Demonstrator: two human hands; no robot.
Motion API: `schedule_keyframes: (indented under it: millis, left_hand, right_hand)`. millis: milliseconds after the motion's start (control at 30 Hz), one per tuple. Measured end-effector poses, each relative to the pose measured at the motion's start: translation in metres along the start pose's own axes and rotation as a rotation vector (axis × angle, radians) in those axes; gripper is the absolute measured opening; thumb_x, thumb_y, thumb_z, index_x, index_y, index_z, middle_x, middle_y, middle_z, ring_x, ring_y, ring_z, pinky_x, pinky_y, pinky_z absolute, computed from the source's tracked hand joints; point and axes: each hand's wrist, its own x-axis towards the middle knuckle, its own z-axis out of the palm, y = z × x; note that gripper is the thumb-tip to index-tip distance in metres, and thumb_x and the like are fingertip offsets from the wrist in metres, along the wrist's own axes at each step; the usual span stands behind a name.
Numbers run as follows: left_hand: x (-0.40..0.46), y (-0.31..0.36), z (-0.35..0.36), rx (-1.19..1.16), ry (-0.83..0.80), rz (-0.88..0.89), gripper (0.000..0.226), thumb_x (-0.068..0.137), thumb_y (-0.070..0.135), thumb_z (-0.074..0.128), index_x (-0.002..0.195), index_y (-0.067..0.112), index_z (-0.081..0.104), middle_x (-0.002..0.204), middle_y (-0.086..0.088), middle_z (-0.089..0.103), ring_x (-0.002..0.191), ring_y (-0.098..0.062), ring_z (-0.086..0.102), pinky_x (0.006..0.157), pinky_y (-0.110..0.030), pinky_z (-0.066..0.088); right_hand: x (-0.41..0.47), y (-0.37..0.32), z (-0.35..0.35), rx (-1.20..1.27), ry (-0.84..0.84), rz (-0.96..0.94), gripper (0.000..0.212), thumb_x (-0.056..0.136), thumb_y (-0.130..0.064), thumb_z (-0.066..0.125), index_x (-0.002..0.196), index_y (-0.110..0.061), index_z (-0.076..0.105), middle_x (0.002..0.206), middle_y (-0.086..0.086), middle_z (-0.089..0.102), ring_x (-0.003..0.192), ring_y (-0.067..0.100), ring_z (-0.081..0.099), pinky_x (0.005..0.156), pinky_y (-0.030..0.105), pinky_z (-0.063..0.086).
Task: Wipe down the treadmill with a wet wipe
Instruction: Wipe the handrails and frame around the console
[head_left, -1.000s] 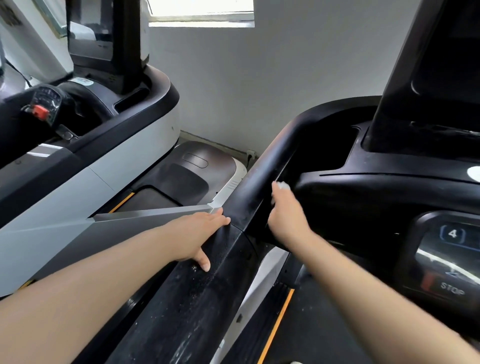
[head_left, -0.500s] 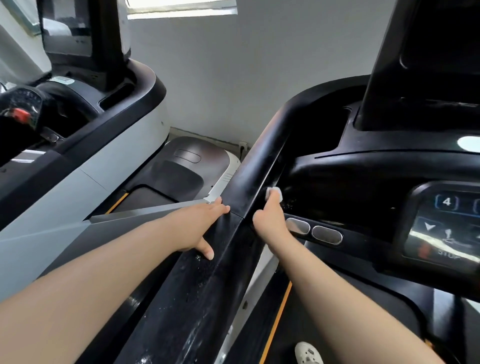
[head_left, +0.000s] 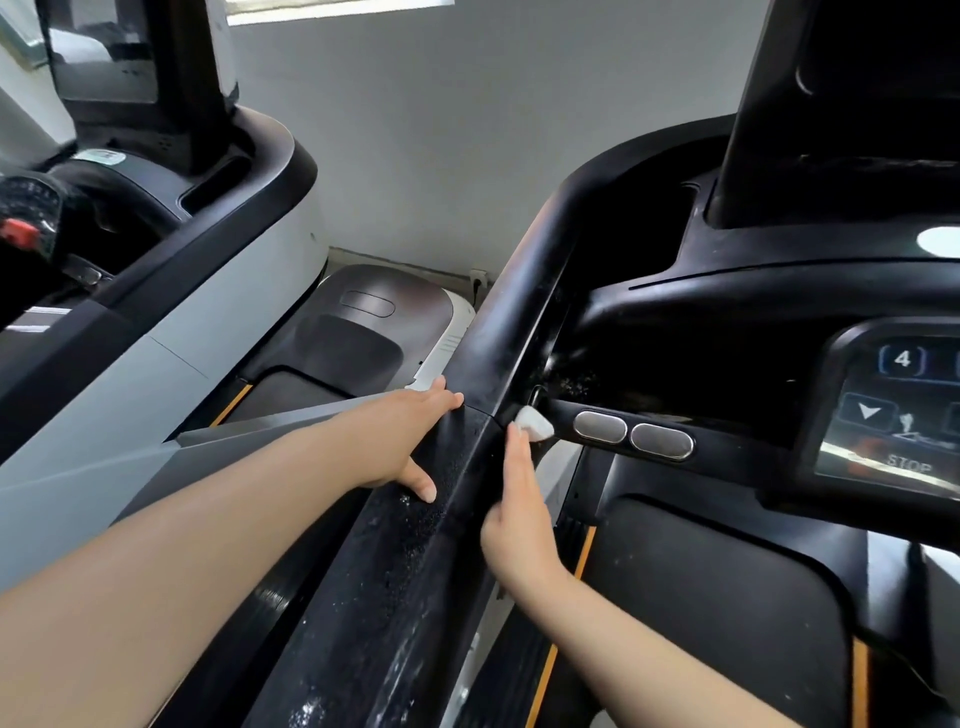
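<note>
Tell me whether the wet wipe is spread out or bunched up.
Bunched up: the wet wipe shows only as a small white wad at the right hand's fingertips.
</note>
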Motion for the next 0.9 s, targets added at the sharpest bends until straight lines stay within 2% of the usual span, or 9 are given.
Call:
schedule_keyframes:
  millis: [67,200,267,367,567,667,767,833,900]
  left_hand:
    - [-0.002,0.001,-0.001,-0.003,0.0,0.002,0.108,0.071,0.033,0.08,0.151,0.021,0.008,0.159,-0.003,-0.002,0.143,-0.019,0.018,0.106,-0.025,0.023]
    - [-0.007,0.004,-0.004,0.031,-0.007,0.007,0.105,0.075,0.035,0.077,0.151,0.022,0.006,0.159,0.0,-0.003,0.144,-0.017,0.013,0.108,-0.03,0.024]
    - [-0.009,0.005,-0.005,0.099,-0.002,0.033,0.105,0.076,0.041,0.074,0.151,0.021,0.003,0.159,-0.001,-0.003,0.145,-0.016,0.01,0.11,-0.03,0.021]
    - [-0.012,0.007,-0.007,0.221,0.019,0.072,0.104,0.077,0.05,0.068,0.151,0.018,0.001,0.159,-0.004,-0.003,0.145,-0.016,0.007,0.114,-0.03,0.019]
    - [-0.019,0.011,0.004,0.127,0.111,0.147,0.092,0.085,0.05,0.06,0.151,0.024,0.001,0.158,-0.001,-0.014,0.145,-0.015,-0.007,0.116,-0.028,0.007]
    - [-0.028,0.013,0.017,0.148,0.146,0.213,0.094,0.084,0.06,0.053,0.151,0.024,-0.003,0.156,0.001,-0.022,0.144,-0.014,-0.016,0.115,-0.025,-0.003]
    - [-0.042,0.011,0.027,0.282,0.107,0.215,0.114,0.075,0.07,0.054,0.147,0.02,-0.019,0.142,0.001,-0.038,0.136,-0.013,-0.03,0.109,-0.024,-0.012]
    - [-0.049,0.009,0.029,0.385,0.07,0.195,0.122,0.072,0.071,0.056,0.143,0.015,-0.026,0.135,-0.002,-0.041,0.135,-0.015,-0.03,0.105,-0.024,-0.016]
    - [-0.052,0.01,0.03,0.435,0.024,0.175,0.124,0.072,0.069,0.059,0.145,0.011,-0.024,0.141,-0.004,-0.038,0.143,-0.021,-0.021,0.103,-0.023,-0.017]
  right_hand:
    - [0.006,0.003,-0.001,-0.017,0.006,0.003,0.084,0.082,0.015,0.031,0.15,-0.019,-0.005,0.156,-0.011,-0.007,0.143,0.003,-0.004,0.102,0.001,-0.003]
    - [-0.015,0.014,0.011,0.035,0.017,0.037,0.081,0.086,0.009,0.039,0.152,-0.018,-0.001,0.157,-0.01,0.0,0.138,-0.004,-0.001,0.097,-0.006,0.0]
    - [-0.029,0.017,0.019,0.173,0.031,0.066,0.076,0.088,0.004,0.044,0.152,-0.021,0.011,0.156,-0.011,0.015,0.141,-0.002,0.013,0.11,0.007,0.013]
    - [-0.027,0.018,0.018,0.328,0.056,0.179,0.069,0.088,0.006,0.043,0.146,-0.026,0.026,0.142,-0.016,0.033,0.127,-0.005,0.032,0.11,0.017,0.025]
    - [0.028,0.034,0.01,0.424,0.183,0.368,0.054,0.084,0.006,0.041,0.135,-0.012,0.045,0.134,0.008,0.048,0.126,0.026,0.046,0.105,0.039,0.041]
    - [0.034,0.031,0.007,0.496,0.19,0.383,0.054,0.089,-0.003,0.043,0.14,-0.02,0.038,0.134,0.001,0.05,0.122,0.02,0.049,0.102,0.031,0.041]
    - [0.02,0.021,0.007,0.508,0.15,0.343,0.068,0.089,0.008,0.035,0.147,-0.025,0.025,0.133,-0.008,0.045,0.128,0.012,0.041,0.104,0.022,0.033]
    - [-0.002,0.01,0.013,0.533,0.134,0.258,0.076,0.086,0.013,0.032,0.148,-0.029,0.021,0.143,-0.018,0.032,0.135,-0.001,0.028,0.111,0.017,0.022]
    - [-0.021,0.005,0.021,0.544,0.124,0.149,0.071,0.093,0.006,0.033,0.144,-0.036,0.01,0.14,-0.037,0.011,0.129,-0.024,0.013,0.107,0.003,0.011]
